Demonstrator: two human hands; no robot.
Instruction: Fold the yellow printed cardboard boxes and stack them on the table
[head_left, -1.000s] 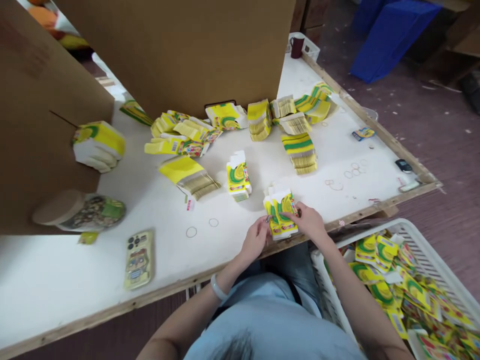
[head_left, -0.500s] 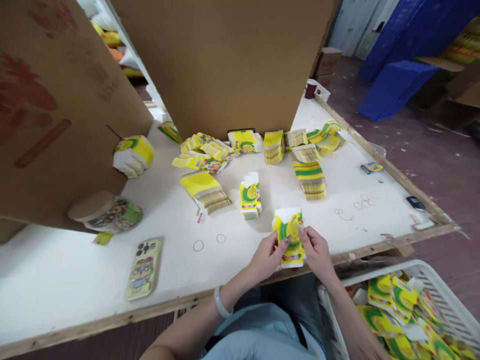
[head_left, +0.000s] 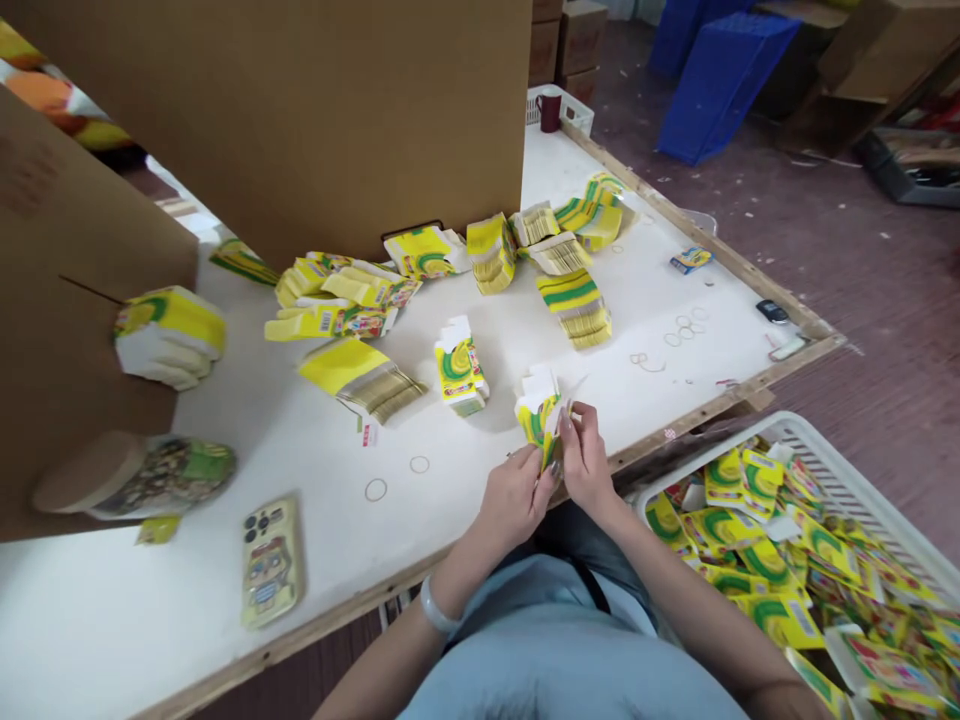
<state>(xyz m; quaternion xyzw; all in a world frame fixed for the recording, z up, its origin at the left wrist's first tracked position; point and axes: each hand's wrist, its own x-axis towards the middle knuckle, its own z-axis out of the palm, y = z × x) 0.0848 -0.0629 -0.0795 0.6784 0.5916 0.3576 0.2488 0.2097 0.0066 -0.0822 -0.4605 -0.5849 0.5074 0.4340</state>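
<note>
Near the table's front edge I hold a small yellow-and-green carton [head_left: 537, 408], its white flaps pointing away from me. My left hand [head_left: 516, 492] is closed round its lower left part. At its right side, my right hand [head_left: 586, 462] pinches the edge, where a pale flap sticks out. Just beyond stands another carton [head_left: 460, 370] of the same print, opened into shape with white flaps up. To its left lies a fanned stack of flat cartons [head_left: 364, 380]. A bundle of striped flat cartons [head_left: 576, 307] rests to the right.
A white basket [head_left: 840, 440] full of yellow cartons stands at my right, below table height. A phone [head_left: 272, 562] and a lidded jar [head_left: 187, 475] are on the left. A large cardboard box [head_left: 337, 110] rises at the back. Rubber bands [head_left: 682, 328] lie on the right.
My view has swung to the right. The carton in my hands was face-on with both thumbs on its front; now it is turned and tilted, with my right fingers at its side edge.
</note>
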